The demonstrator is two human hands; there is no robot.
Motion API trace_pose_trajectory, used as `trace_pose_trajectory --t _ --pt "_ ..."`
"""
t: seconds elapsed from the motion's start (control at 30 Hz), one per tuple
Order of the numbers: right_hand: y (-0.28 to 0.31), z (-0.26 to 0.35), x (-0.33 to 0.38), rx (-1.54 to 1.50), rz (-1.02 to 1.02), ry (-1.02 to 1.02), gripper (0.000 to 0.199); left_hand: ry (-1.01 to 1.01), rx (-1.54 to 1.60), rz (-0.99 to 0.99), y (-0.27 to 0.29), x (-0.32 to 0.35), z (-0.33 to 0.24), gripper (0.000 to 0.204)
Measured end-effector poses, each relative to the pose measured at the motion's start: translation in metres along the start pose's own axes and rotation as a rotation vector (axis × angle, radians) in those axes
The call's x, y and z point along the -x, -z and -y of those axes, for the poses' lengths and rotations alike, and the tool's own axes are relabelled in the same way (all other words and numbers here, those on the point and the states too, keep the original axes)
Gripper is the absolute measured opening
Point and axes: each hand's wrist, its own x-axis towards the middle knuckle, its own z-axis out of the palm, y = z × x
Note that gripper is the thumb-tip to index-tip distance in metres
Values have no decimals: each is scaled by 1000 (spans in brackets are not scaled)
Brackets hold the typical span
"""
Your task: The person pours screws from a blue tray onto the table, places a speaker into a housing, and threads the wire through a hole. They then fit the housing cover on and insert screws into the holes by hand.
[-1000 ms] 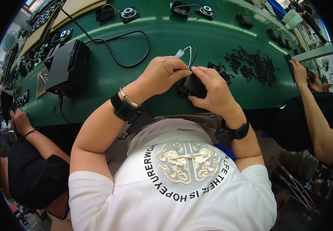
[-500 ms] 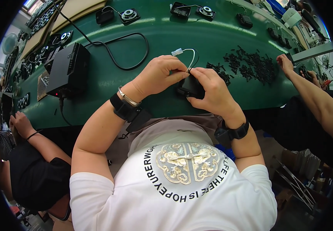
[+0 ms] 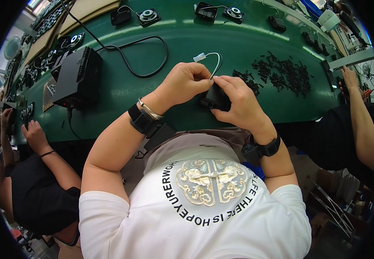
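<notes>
Black box [image 3: 217, 98], white-plugged wires [image 3: 219, 60] — right hand [image 3: 241, 98] grasping box, left hand [image 3: 186, 84] pinching wires

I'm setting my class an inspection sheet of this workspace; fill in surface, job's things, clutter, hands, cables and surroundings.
Surface: green tabletop, glossy.
Job's things: dark case; white wire ending in a pale connector.
Clutter: loose small black pieces right of the hands.
Hands: right hand holds the case; left hand has fingertips by the wire's lower end, grip unclear.
Cables: black cable looped beyond a black box.
Surroundings: a co-worker's hand at left, another co-worker's hand at right.
</notes>
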Motion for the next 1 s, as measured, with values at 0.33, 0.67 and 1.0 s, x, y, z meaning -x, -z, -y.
trace_pose_trajectory --t 0.33,0.67,1.0 --pt "9 -5 0 -88 76 -10 69 -355 -537 184 10 7 10 83" --pt "15 -3 -4 -80 144 30 68 -349 -639 174 0 12 20 103" --pt "19 -7 -7 -101 189 50 67 -324 -651 186 -2 13 19 98"
